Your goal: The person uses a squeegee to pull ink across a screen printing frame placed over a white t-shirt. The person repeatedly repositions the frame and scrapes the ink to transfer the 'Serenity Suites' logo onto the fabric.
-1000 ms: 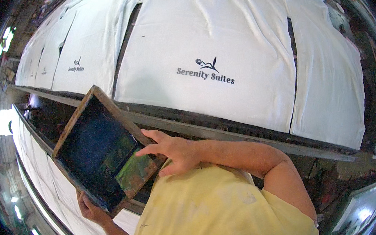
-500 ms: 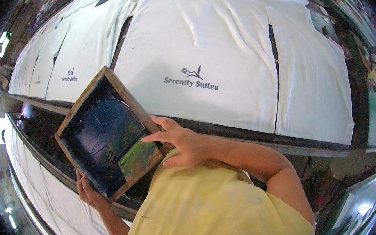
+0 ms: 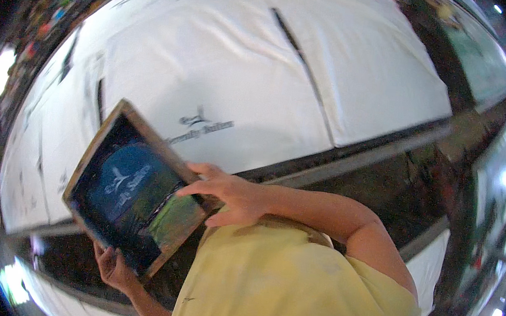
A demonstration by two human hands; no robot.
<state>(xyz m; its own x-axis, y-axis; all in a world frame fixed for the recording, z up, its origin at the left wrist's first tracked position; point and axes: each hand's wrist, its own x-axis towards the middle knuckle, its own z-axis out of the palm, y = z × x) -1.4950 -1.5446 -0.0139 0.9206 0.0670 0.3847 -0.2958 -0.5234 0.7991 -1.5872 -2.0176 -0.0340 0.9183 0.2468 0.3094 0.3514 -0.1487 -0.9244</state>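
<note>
A wooden-framed printing screen (image 3: 156,139) is held tilted in front of me, left of my yellow-shirted body. Its dark blue mesh (image 3: 126,173) bears a pale bird-like design with lettering. My left hand (image 3: 115,270) grips the frame's lower left edge, its thumb and fingers partly hidden behind it. Over the right-hand edge, my right hand (image 3: 228,197) is closed, with fingertips reaching inside the frame. Beneath those fingertips lies a flat, green-smeared piece (image 3: 179,219) whose kind I cannot make out. Beyond the screen, a white cloth (image 3: 213,63) carries a dark printed design (image 3: 200,120).
More white cloths (image 3: 360,52) lie side by side on a long table whose edge (image 3: 351,146) runs just beyond my right arm. Behind me and to the lower left is another surface with white cloth (image 3: 68,302). Glossy panels (image 3: 501,176) stand at the right.
The view has swung to the right, so the table edge now slants. The screen stays in both hands and is tilted differently, its mesh design showing paler and more clearly.
</note>
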